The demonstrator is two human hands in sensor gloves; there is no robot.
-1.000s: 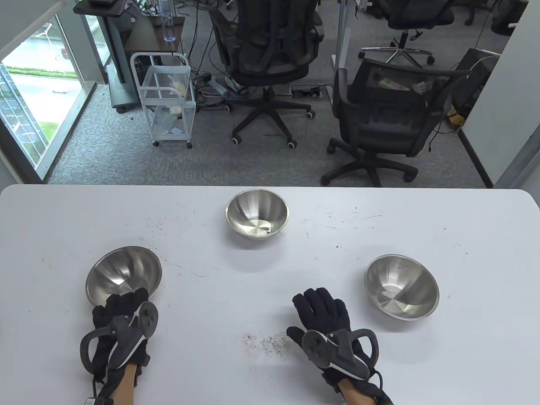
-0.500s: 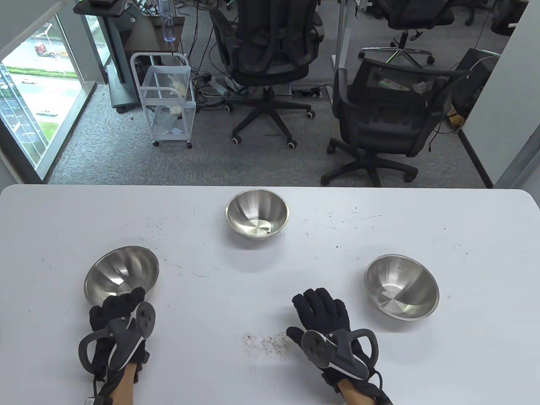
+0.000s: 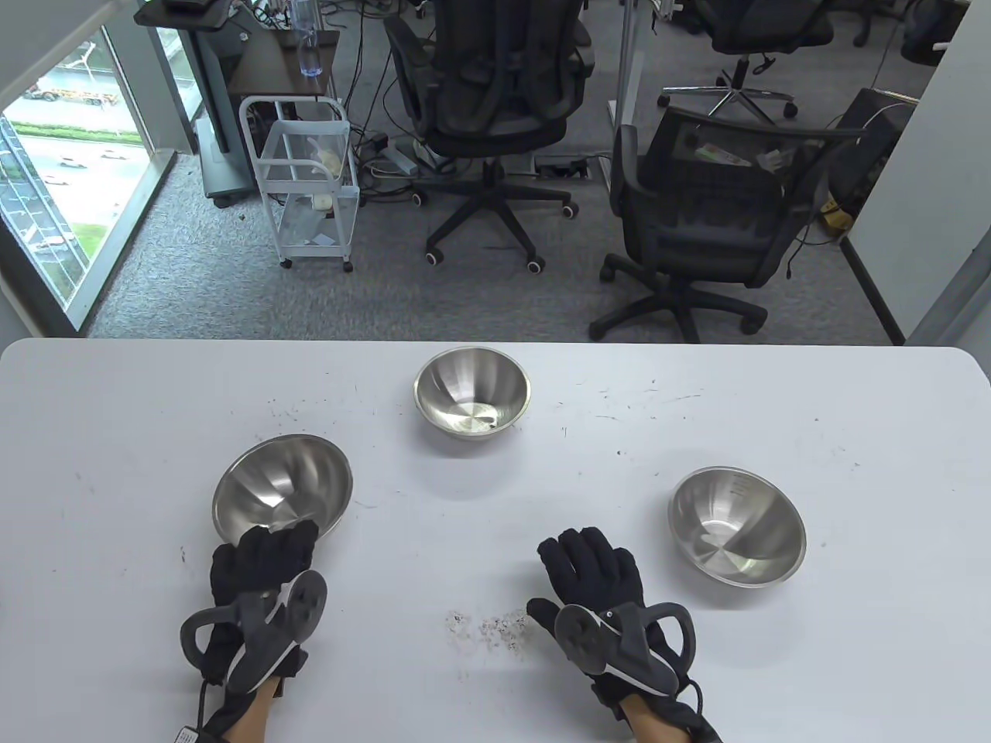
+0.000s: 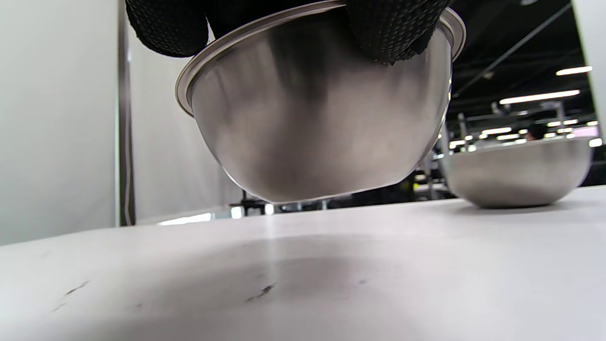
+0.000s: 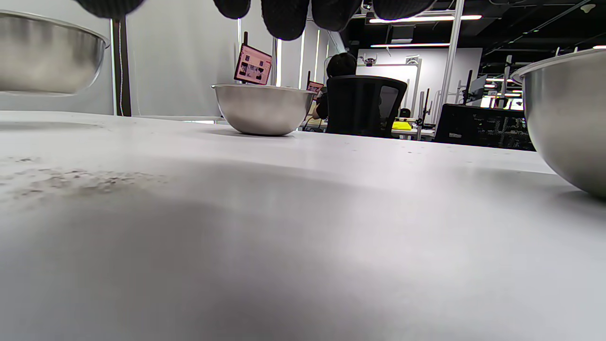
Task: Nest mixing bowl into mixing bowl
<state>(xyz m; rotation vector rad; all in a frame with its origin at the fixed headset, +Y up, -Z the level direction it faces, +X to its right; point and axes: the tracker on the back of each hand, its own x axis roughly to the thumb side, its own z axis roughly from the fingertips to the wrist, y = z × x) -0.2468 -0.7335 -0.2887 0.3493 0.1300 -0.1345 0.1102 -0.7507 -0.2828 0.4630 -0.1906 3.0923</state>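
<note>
1. Table view: left hand (image 3: 259,588) gripped the near rim of the left bowl (image 3: 282,484); right hand (image 3: 600,596) lay flat, fingers together.
2. Left wrist view: held bowl (image 4: 317,118) looked lifted off the table (image 4: 303,274), I think.
3. Right wrist view: fingertips (image 5: 289,16) hung empty.

Black knit gloves (image 3: 263,561), grey disc-faced trackers (image 3: 263,631), bare wrists.

The table view looked steeply down on the white table (image 3: 495,696) from above its near edge. Both wrist views sat low near the tabletop, facing outward; each caught the far bowl (image 5: 262,109).
</note>
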